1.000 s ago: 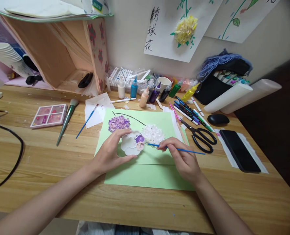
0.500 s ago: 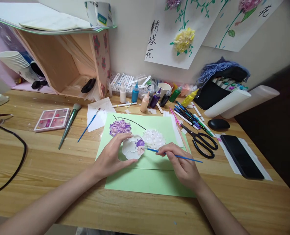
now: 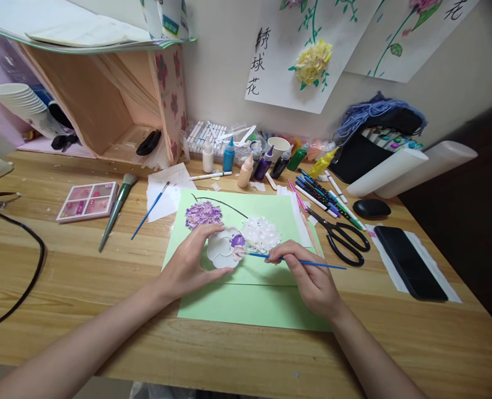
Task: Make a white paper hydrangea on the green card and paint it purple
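My left hand grips a small white flower-shaped palette between thumb and fingers; purple and pale pink paint sit in its right wells. My right hand pinches a thin blue paintbrush, whose tip touches the paint at the palette's right edge. Both rest on a light green paper sheet. On the sheet are a purple paper flower with a dark stem and a white paper flower.
Black scissors, coloured markers, a black phone and a black oval object lie to the right. Paint bottles stand at the back. Left: a second blue brush, a green makeup brush, a pink palette box, a black cable.
The view shifted slightly. The brush tip has stayed at the paint on the palette, and both hands have kept their hold.
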The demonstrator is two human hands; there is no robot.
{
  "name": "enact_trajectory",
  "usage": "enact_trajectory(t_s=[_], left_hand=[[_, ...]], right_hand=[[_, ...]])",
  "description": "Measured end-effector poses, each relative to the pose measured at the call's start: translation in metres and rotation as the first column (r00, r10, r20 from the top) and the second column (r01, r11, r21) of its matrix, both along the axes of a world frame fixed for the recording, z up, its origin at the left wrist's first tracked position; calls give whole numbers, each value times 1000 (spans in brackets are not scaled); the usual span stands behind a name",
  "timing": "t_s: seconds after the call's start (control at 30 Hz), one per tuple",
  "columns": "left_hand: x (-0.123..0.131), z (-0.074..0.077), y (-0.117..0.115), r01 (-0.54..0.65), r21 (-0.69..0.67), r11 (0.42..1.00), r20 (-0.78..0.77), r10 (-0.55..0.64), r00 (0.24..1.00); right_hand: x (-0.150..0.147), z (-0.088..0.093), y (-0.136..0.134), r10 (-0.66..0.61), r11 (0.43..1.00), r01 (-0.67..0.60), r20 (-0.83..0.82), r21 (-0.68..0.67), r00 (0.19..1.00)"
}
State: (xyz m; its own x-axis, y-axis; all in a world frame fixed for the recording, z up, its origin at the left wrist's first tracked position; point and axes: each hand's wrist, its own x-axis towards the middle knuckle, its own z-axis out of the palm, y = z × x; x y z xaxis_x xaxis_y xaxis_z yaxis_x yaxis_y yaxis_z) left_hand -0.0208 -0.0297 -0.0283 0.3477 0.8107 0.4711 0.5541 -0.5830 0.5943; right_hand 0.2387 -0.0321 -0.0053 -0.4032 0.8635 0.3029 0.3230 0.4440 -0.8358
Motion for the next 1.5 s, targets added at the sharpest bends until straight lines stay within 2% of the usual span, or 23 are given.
enact_trajectory(t_s=[0.07, 0.2, 0.3, 0.43, 0.53, 0.7, 0.8, 0.97, 1.1, 1.23, 1.37, 1.5], left_hand=[[0, -1, 0, 2, -1, 1000, -3, -2, 1000], [0, -1, 0, -3, -3, 1000, -7, 3, 1000], [0, 0, 0, 0, -3, 1000, -11, 0, 1000], [0, 0, 0, 1, 3, 1000, -8, -1, 1000], [0, 0, 0, -1, -4, 1000, -10, 1, 1000], [0, 1, -1, -1, 1, 1000, -13, 1, 1000], [0, 1, -1, -1, -7, 1000, -13, 1, 1000], [0, 0, 0, 5, -2, 1000, -11, -5, 1000], [0, 0, 0, 2, -10, 1000, -14, -2, 1000], [1, -1, 0, 11, -6, 1000, -8, -11, 1000], [1, -1, 0, 10, -10, 1000, -13, -10, 1000], [2, -1, 0, 12, -3, 1000, -10, -12, 1000]], right_hand=[[0, 0, 0, 23, 1000, -23, 23, 11, 999], [-2, -1, 1, -9, 999, 7, 31, 51, 999], [-2, -2, 0, 43, 998, -44, 35, 38, 998], [-3, -1, -1, -9, 997, 6, 34, 80, 999], [-3, 1, -1, 53, 996, -56, 44, 71, 998], [-3, 1, 1, 17, 993, -21, 36, 118, 999], [-3, 1, 2, 68, 991, -74, 53, 111, 996], [-3, 1, 1, 28, 991, -34, 49, 133, 998], [-3, 1, 1, 78, 988, -85, 55, 132, 995], [-2, 3, 2, 42, 985, -52, 62, 164, 997], [-2, 5, 2, 64, 988, -71, 54, 134, 996], [-2, 5, 1, 21, 989, -29, 62, 142, 998]])
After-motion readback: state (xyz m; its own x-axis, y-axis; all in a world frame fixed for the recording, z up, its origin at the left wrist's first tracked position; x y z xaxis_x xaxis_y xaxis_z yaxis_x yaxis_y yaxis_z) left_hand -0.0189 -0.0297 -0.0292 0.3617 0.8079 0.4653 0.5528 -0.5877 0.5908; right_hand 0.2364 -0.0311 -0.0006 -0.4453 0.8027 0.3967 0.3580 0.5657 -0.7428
